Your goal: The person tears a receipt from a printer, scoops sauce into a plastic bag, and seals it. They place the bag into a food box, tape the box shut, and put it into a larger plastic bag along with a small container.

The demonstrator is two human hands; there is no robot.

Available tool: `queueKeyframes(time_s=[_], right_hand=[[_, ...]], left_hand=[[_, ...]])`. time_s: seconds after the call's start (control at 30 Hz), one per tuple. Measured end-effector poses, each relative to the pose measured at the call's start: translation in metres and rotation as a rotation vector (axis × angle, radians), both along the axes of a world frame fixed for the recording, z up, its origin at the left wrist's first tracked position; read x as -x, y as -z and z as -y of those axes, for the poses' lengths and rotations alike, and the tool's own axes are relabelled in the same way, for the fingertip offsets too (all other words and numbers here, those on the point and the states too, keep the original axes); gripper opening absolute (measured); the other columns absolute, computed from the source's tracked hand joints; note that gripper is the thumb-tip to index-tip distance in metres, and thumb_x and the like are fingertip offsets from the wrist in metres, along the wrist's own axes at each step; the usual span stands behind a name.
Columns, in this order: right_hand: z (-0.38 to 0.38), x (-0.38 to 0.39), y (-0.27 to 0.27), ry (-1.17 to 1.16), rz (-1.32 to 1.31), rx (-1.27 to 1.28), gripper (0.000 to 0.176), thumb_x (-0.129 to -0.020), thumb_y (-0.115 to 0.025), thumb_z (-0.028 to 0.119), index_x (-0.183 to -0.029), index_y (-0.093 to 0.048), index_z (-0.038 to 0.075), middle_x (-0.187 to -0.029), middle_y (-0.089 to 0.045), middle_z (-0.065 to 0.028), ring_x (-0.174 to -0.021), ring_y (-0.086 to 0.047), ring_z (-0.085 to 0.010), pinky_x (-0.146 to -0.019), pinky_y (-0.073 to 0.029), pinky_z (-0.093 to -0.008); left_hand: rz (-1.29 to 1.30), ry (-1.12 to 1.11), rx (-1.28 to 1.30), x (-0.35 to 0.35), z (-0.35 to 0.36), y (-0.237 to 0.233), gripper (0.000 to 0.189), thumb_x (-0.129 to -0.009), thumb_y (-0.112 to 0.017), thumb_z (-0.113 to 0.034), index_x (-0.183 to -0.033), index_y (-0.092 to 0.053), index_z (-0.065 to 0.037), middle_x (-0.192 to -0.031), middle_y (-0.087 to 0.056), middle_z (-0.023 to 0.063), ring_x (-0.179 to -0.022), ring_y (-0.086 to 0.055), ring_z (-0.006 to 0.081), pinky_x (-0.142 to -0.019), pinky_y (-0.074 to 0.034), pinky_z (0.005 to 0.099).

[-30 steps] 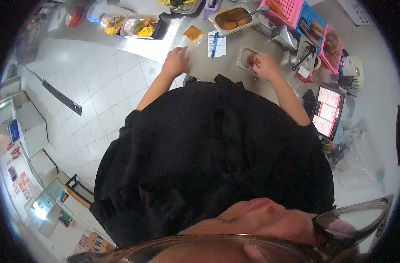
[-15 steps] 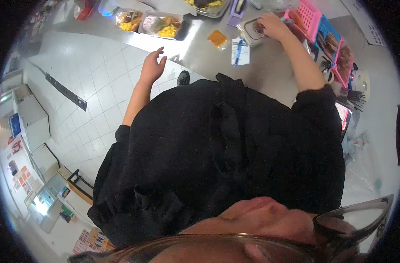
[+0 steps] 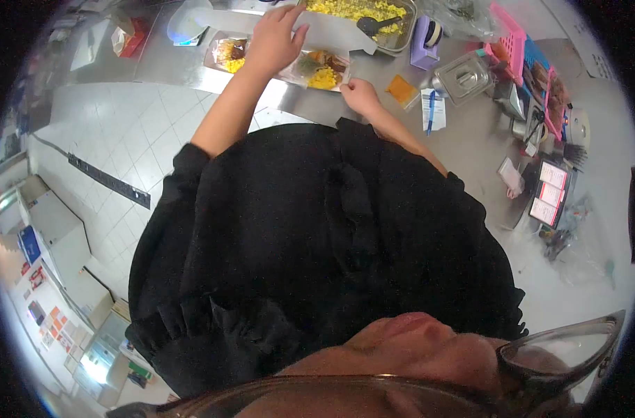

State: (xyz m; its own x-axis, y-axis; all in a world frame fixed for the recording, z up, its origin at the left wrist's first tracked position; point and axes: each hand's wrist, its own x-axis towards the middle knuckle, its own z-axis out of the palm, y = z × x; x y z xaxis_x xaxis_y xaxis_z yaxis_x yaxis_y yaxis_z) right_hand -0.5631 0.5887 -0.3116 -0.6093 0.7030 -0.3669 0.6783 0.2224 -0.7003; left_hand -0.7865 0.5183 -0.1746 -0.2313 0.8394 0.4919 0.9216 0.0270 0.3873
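In the head view, my left hand [image 3: 279, 42] reaches over a takeaway box [image 3: 349, 70], its fingers apart above the raised white lid [image 3: 324, 35]. Yellow rice [image 3: 324, 79] and browned pieces of food lie in the box. At the box's near right corner, my right hand [image 3: 362, 96] has its fingers curled against the edge. A second box [image 3: 220, 52] with yellow rice is partly hidden behind my left forearm. Behind the lid stands a metal tray [image 3: 409, 35] of yellow rice with a black spoon [image 3: 376, 26] in it.
Right of my right hand lie an orange packet [image 3: 402, 89], a paper slip [image 3: 434, 118] with a blue pen [image 3: 430, 111], and a lidded steel container [image 3: 463, 78]. A purple tape dispenser [image 3: 422, 52] stands behind them. Pink baskets [image 3: 509, 42] line the right side.
My right hand has left the steel container and moved left to the box corner. My left hand has moved up and over the box. The view has shifted, showing more of the rice tray.
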Motion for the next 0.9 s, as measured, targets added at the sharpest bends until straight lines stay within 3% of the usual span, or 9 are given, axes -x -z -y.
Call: queueKeyframes(time_s=[0.07, 0.2, 0.3, 0.4, 0.43, 0.57, 0.63, 0.8, 0.9], right_hand=[[0.002, -0.007, -0.008, 0.052, 0.011, -0.012, 0.039, -0.084, -0.060, 0.038, -0.081, -0.065, -0.001, -0.076, -0.065, -0.0198, -0.071, -0.064, -0.0328, -0.066, -0.048, -0.0426], [-0.006, -0.065, 0.014, 0.110, -0.069, -0.140, 0.031, -0.083, -0.064, 0.029, -0.081, -0.061, -0.002, -0.076, -0.061, -0.0190, -0.073, -0.060, -0.0330, -0.069, -0.047, -0.0413], [0.011, -0.088, -0.023, 0.605, -0.303, -0.493, 0.032, -0.083, -0.065, 0.030, -0.090, -0.059, -0.001, -0.089, -0.059, -0.0187, -0.087, -0.058, -0.0347, -0.075, -0.046, -0.0423], [0.009, -0.085, -0.059, 0.437, -0.285, -0.756, 0.037, -0.086, -0.065, 0.032, -0.103, -0.057, -0.001, -0.103, -0.055, -0.0188, -0.100, -0.053, -0.0370, -0.081, -0.045, -0.0447], [0.009, -0.078, -0.058, 0.358, -0.120, -0.726, 0.044, -0.089, -0.059, 0.037, -0.110, -0.057, -0.002, -0.113, -0.052, -0.0203, -0.109, -0.049, -0.0389, -0.085, -0.044, -0.0463], [-0.007, -0.051, -0.020, 0.258, 0.271, -0.418, 0.051, -0.094, -0.048, 0.042, -0.113, -0.060, -0.003, -0.108, -0.060, -0.0213, -0.100, -0.057, -0.0400, -0.085, -0.046, -0.0470], [-0.024, -0.047, 0.004, 0.119, 0.293, -0.138, 0.053, -0.096, -0.044, 0.044, -0.110, -0.062, -0.003, -0.102, -0.065, -0.0214, -0.092, -0.062, -0.0401, -0.083, -0.048, -0.0469], [-0.019, -0.045, -0.009, 0.398, 0.035, 0.253, 0.049, -0.096, -0.049, 0.039, -0.108, -0.062, -0.006, -0.096, -0.069, -0.0160, -0.083, -0.067, -0.0325, -0.077, -0.051, -0.0430], [-0.020, -0.041, -0.002, 0.651, -0.219, 0.575, 0.047, -0.096, -0.051, 0.035, -0.110, -0.060, -0.009, -0.097, -0.069, -0.0142, -0.085, -0.067, -0.0282, -0.077, -0.051, -0.0409]], left_hand=[[-0.048, 0.065, 0.079, 0.006, -0.012, -0.007, 0.052, -0.081, -0.062, -0.016, -0.127, -0.046, 0.001, -0.120, -0.051, 0.0229, -0.111, -0.047, 0.0414, -0.095, -0.039, 0.0475], [-0.199, 0.190, 0.124, 0.006, -0.040, 0.042, 0.031, -0.092, -0.052, -0.032, -0.105, -0.064, -0.007, -0.102, -0.065, 0.0138, -0.101, -0.058, 0.0327, -0.096, -0.037, 0.0526], [0.006, 0.382, 0.270, -0.031, -0.014, 0.025, 0.031, -0.093, -0.048, -0.034, -0.095, -0.065, -0.008, -0.093, -0.066, 0.0112, -0.096, -0.060, 0.0310, -0.096, -0.034, 0.0559], [0.003, 0.512, 0.389, -0.063, 0.022, 0.053, 0.030, -0.093, -0.047, -0.031, -0.089, -0.066, -0.008, -0.088, -0.065, 0.0106, -0.092, -0.060, 0.0313, -0.093, -0.035, 0.0530], [0.000, 0.534, 0.563, -0.067, 0.027, 0.063, 0.030, -0.092, -0.048, -0.031, -0.089, -0.066, -0.007, -0.086, -0.064, 0.0132, -0.092, -0.059, 0.0329, -0.091, -0.037, 0.0503], [0.243, 0.038, 0.126, -0.063, 0.036, 0.116, 0.032, -0.092, -0.047, -0.030, -0.091, -0.065, -0.004, -0.085, -0.064, 0.0207, -0.091, -0.060, 0.0382, -0.083, -0.045, 0.0484], [0.372, 0.029, 0.474, -0.039, 0.024, 0.132, 0.033, -0.092, -0.047, -0.029, -0.092, -0.064, -0.001, -0.086, -0.065, 0.0222, -0.090, -0.061, 0.0399, -0.080, -0.046, 0.0484], [0.590, -0.061, 0.703, -0.030, 0.013, 0.142, 0.042, -0.092, -0.049, -0.034, -0.100, -0.064, 0.003, -0.089, -0.065, 0.0256, -0.086, -0.063, 0.0396, -0.079, -0.048, 0.0428], [0.923, -0.080, 0.843, -0.013, 0.000, 0.158, 0.049, -0.086, -0.061, -0.036, -0.101, -0.065, 0.011, -0.090, -0.068, 0.0171, -0.079, -0.065, 0.0229, -0.072, -0.049, 0.0344]])
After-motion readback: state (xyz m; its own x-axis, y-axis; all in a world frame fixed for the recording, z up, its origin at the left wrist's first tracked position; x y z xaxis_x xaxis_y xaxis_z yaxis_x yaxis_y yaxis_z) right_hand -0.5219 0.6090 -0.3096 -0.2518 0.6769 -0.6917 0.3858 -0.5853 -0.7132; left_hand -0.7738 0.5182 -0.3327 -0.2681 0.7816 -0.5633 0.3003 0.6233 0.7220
